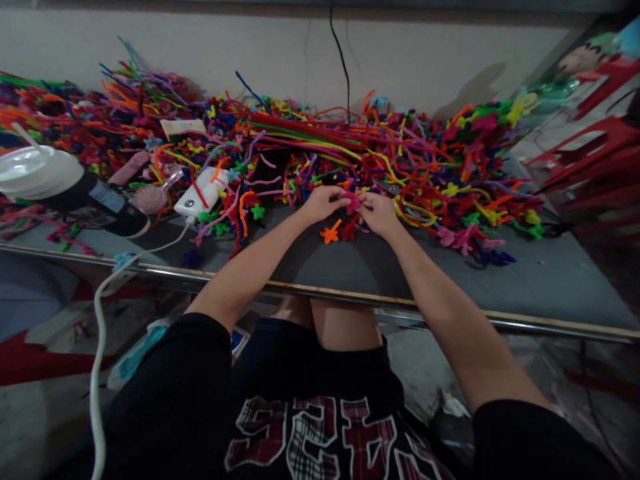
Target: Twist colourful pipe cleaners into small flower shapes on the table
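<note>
My left hand [323, 201] and my right hand [377, 213] meet over the dark grey table [540, 280], both pinching a small pink pipe-cleaner piece [353, 202] between their fingertips. An orange pipe-cleaner flower [330, 233] lies on the table just under my left hand. A dark red twisted piece [349, 231] rests beside it, below my right hand. A big heap of pipe cleaners in many colours [320, 147] spreads along the wall right behind my hands.
A white power bank [203, 191] with a white cable [97, 320] lies at the left. A pink hairbrush [153, 197] and a dark cup with a clear lid [55, 183] stand beyond it. Red plastic chairs [595, 160] are at the right. The table's metal edge [350, 293] crosses above my knees.
</note>
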Demonstrator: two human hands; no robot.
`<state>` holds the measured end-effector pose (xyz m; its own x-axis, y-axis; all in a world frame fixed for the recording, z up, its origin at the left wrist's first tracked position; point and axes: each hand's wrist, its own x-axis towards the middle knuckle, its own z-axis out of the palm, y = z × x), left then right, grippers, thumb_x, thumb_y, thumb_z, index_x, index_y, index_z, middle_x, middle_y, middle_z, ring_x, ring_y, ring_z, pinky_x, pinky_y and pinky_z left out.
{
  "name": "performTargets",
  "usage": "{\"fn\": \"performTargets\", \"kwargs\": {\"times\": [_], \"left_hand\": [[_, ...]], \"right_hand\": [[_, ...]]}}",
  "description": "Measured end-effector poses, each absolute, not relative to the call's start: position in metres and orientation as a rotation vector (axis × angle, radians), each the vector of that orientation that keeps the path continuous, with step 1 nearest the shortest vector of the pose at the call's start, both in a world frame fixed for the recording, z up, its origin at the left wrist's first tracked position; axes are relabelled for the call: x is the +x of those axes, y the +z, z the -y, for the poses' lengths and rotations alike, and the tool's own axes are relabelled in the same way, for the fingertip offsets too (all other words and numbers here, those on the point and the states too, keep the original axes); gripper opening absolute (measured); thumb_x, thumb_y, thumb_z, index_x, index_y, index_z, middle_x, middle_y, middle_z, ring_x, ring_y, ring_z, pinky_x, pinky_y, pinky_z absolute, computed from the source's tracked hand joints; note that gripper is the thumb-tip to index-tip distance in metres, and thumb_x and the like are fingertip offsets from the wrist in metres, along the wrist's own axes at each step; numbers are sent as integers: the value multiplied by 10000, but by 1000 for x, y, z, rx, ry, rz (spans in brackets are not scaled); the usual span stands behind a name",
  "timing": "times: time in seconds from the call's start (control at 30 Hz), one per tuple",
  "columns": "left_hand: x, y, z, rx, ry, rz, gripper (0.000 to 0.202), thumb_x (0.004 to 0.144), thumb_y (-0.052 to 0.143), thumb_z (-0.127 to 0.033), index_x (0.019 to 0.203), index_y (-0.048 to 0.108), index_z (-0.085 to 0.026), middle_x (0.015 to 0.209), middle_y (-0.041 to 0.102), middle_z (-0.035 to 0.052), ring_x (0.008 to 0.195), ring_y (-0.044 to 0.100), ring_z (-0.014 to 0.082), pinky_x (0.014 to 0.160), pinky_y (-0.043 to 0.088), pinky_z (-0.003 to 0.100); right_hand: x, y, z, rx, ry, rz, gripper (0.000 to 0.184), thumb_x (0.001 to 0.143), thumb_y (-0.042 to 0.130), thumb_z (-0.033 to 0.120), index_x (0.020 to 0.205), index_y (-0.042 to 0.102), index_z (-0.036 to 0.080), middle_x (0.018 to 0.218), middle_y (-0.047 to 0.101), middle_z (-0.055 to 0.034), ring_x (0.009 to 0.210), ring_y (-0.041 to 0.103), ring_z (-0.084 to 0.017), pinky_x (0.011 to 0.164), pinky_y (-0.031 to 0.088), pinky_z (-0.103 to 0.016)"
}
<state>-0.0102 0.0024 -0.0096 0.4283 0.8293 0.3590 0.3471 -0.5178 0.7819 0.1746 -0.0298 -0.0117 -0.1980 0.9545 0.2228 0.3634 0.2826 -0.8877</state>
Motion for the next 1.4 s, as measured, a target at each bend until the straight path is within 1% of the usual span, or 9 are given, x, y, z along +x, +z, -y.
{"fn": "performTargets", "kwargs": {"times": [0.33, 0.47, 0.63, 0.87, 0.97, 1.03, 1.2, 1.3, 1.4], "left_hand": [[-10, -9, -2, 2058, 1023, -969, 172, 818, 641, -308, 822, 713, -151, 766, 712, 22, 659, 582, 99, 662, 456, 247], [-10, -8, -2, 2036, 1045, -984, 182, 811, 647, -324, 805, 719, -158, 745, 709, 15, 652, 571, 100, 644, 445, 243], [-9, -5, -1, 2033, 1067, -1039, 139, 803, 655, -277, 788, 725, -159, 732, 703, 16, 626, 549, 97, 625, 427, 246], [-9, -5, 1, 2018, 1108, -1011, 158, 800, 657, -273, 763, 719, -132, 701, 690, 23, 617, 544, 95, 619, 416, 242], [-8, -4, 3, 2030, 1099, -1024, 165, 797, 661, -285, 737, 716, -142, 668, 678, 11, 595, 530, 92, 596, 406, 239], [-8, -3, 4, 2032, 1094, -1030, 161, 796, 666, -288, 731, 720, -151, 677, 687, 9, 602, 543, 94, 603, 416, 240], [-8, -2, 4, 2019, 1117, -1014, 145, 793, 684, -290, 781, 744, -159, 770, 732, 32, 685, 614, 116, 660, 458, 247], [-7, -3, 5, 2002, 1147, -1027, 153, 796, 682, -293, 795, 753, -157, 783, 740, 39, 698, 632, 122, 677, 474, 250], [-7, -4, 7, 1982, 1181, -1029, 155, 800, 676, -287, 823, 760, -158, 805, 749, 43, 735, 658, 130, 713, 494, 251]], "right_hand": [[175, -12, 30, -1196, 937, 1716, 339, 764, 662, 527, 903, 558, 235, 728, 713, -14, 403, 496, -96, 420, 374, -258], [173, -9, 31, -1171, 989, 1699, 314, 771, 664, 494, 912, 539, 244, 700, 711, -11, 400, 499, -105, 424, 376, -267], [172, -8, 30, -1146, 1070, 1640, 251, 797, 618, 452, 925, 553, 246, 660, 674, -3, 429, 506, -119, 473, 411, -291], [172, -10, 29, -1119, 1048, 1636, 377, 750, 662, 566, 908, 540, 246, 670, 680, -6, 416, 492, -109, 450, 388, -283], [170, -9, 30, -1122, 1022, 1618, 374, 757, 643, 590, 847, 526, 246, 647, 675, -5, 403, 486, -108, 436, 370, -283], [170, -8, 31, -1129, 1002, 1623, 335, 774, 640, 554, 828, 524, 245, 636, 671, -3, 406, 493, -110, 437, 369, -282], [169, -6, 35, -1159, 940, 1614, 244, 779, 664, 442, 864, 578, 231, 675, 683, -18, 439, 515, -117, 461, 419, -292], [169, -3, 37, -1175, 911, 1603, 276, 751, 688, 446, 892, 636, 215, 729, 709, -38, 475, 536, -128, 491, 470, -310], [170, 0, 38, -1221, 846, 1653, 282, 737, 705, 460, 842, 683, 199, 747, 728, -57, 532, 585, -151, 532, 512, -324]]}}
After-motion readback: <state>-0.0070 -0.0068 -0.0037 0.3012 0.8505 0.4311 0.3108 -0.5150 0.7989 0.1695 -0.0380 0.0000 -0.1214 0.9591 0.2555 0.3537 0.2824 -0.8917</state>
